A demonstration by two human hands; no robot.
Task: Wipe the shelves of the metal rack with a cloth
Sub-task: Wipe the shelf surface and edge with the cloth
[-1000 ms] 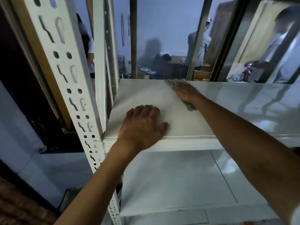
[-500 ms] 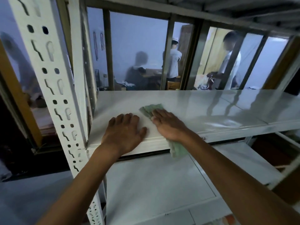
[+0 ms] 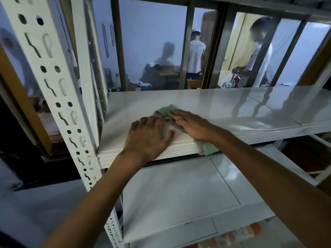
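A white metal rack fills the view, with an upper shelf (image 3: 215, 108) at chest height. A light green cloth (image 3: 165, 109) lies on that shelf near its front left, and one end of it hangs over the front lip. My right hand (image 3: 192, 125) presses flat on the cloth with straight fingers. My left hand (image 3: 149, 138) rests palm down on the shelf's front edge, just left of the cloth and touching its side.
A perforated white upright post (image 3: 59, 97) stands at the rack's front left corner. A lower shelf (image 3: 179, 194) lies beneath my arms. Behind the rack is a glass partition (image 3: 152, 42); two people (image 3: 258, 54) stand beyond it.
My right hand has dragged the cloth from the shelf's back edge toward the front lip, where it now hangs over. My left hand has stayed on the front edge. My view has shifted right.
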